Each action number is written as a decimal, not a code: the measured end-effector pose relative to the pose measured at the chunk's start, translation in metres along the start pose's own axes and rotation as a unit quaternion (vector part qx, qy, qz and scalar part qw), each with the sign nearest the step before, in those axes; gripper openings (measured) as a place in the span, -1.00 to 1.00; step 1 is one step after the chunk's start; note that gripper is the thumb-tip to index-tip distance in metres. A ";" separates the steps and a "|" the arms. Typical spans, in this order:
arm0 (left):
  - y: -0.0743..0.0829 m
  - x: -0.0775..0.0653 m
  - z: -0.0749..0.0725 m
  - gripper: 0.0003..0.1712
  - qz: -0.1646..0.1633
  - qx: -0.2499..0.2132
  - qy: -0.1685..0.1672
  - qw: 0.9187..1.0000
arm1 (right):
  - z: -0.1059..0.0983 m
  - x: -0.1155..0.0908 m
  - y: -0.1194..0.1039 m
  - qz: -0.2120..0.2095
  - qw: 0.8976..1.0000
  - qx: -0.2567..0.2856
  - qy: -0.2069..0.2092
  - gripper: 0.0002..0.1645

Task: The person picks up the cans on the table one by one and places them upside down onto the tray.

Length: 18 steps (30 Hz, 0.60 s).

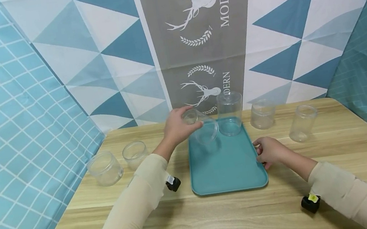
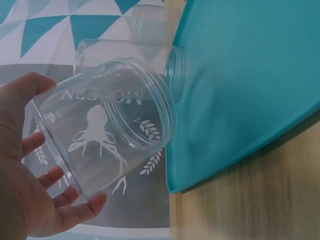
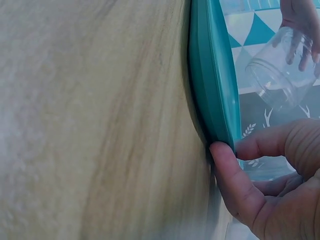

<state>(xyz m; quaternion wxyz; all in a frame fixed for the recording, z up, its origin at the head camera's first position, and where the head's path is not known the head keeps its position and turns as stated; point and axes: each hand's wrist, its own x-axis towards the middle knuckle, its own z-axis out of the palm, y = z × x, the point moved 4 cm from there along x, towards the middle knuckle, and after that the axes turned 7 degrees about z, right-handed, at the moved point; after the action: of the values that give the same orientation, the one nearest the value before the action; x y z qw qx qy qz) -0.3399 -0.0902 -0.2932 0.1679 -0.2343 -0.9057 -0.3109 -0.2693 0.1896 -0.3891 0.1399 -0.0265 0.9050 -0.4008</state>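
Note:
My left hand [image 1: 179, 126] grips a clear jar [image 1: 209, 129] by its base, thumb on one side and fingers spread on the other. The jar is tilted, its open threaded mouth facing down and to the right over the far left part of a teal tray [image 1: 227, 168]. In the left wrist view the jar [image 2: 95, 135] looks see-through, with nothing inside. At the tray's right edge, my right hand [image 1: 271, 151] pinches the rim between thumb and fingers, as the right wrist view shows. A taller clear jar [image 1: 229, 104] stands upright at the tray's far right corner.
Two clear jars stand on the wooden table right of the tray, a short one [image 1: 262, 115] and a narrower one [image 1: 303, 124]. To the left are two low clear jars, one nearer [image 1: 105, 170], one farther [image 1: 135, 155]. A patterned cloth [image 1: 120, 57] hangs behind the table.

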 end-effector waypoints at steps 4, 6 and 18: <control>0.006 0.004 0.003 -0.21 0.010 0.050 -0.026 0.998 | 0.001 0.000 0.001 -0.002 1.000 0.000 0.002 -0.26; 0.008 0.006 0.006 -0.22 0.009 0.075 -0.037 0.996 | 0.000 0.000 0.001 -0.005 1.000 0.001 0.002 -0.25; 0.011 0.014 0.028 -0.18 0.036 0.195 -0.074 0.977 | 0.001 0.002 0.003 -0.003 1.000 0.003 -0.004 -0.25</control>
<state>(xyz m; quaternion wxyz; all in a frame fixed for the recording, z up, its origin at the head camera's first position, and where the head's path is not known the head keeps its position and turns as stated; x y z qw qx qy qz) -0.3505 -0.0602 -0.3022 0.1540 -0.2520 -0.9497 -0.1039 -0.2705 0.1907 -0.3930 0.1423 -0.0299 0.9031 -0.4041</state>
